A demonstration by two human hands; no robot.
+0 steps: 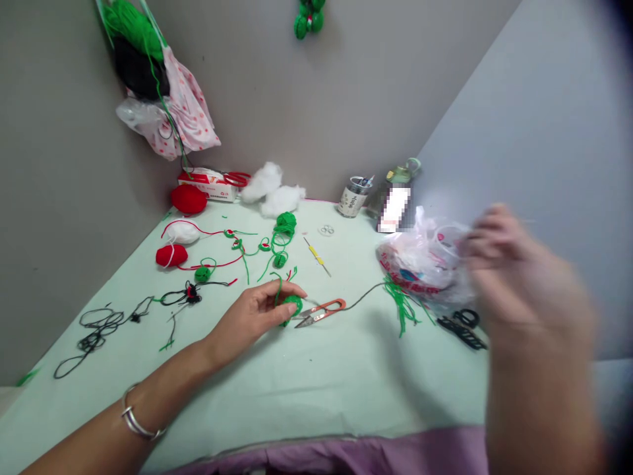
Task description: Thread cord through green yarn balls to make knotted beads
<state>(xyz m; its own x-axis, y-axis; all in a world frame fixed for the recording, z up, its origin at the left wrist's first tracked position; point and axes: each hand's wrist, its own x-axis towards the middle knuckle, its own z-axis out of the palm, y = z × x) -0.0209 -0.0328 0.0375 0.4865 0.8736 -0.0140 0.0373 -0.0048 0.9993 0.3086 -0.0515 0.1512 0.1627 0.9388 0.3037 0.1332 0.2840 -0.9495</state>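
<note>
My left hand point(254, 309) rests on the table, its thumb and fingers closed around a small green crocheted ball point(293, 305). A strand of green yarn rises by its fingers. Just right of that ball lie orange-handled thread snips point(324, 312), blades toward the ball, with a dark cord running from the handle. Up at the right, close to the camera, my right hand point(519, 277) is blurred by motion. Its fingers look pinched together; a faint thin line shows beside them, but what they hold cannot be made out.
Beyond my left hand lie a yellow-handled crochet hook point(314, 256), green yarn point(285, 224) and red yarn balls point(188, 198). White stuffing point(281, 198) sits at the back. A plastic bag point(420, 257), black hair clip point(462, 332) and pen cup point(354, 196) stand right. Black cord point(99, 330) tangles left.
</note>
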